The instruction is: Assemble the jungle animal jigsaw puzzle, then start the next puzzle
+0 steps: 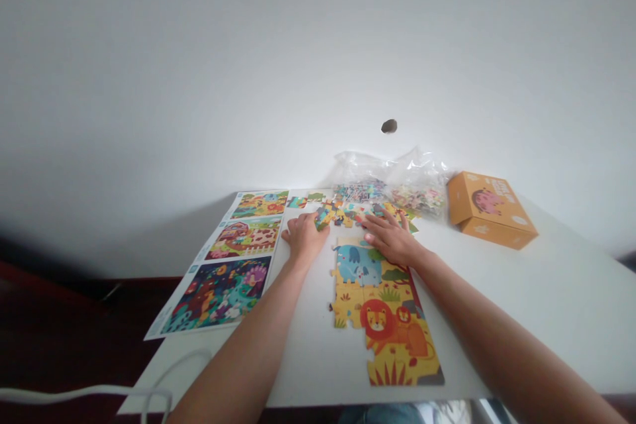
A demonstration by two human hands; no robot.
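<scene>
A partly joined jigsaw puzzle (380, 318) of cartoon animals, with a lion and an elephant, lies flat on the white table (536, 291). Beyond it is a loose heap of colourful puzzle pieces (345, 214). My left hand (304, 238) rests palm down at the heap's near edge, its fingertips against a blue and yellow piece; whether it grips that piece is hidden. My right hand (390, 238) spreads over the far end of the joined puzzle, fingertips among the loose pieces.
A printed sheet of several puzzle pictures (221, 271) lies on the table's left side. Clear plastic bags of pieces (392, 179) sit at the far edge beside an orange cardboard box (489, 209). A white wall stands behind. A white cable (74, 394) crosses the lower left.
</scene>
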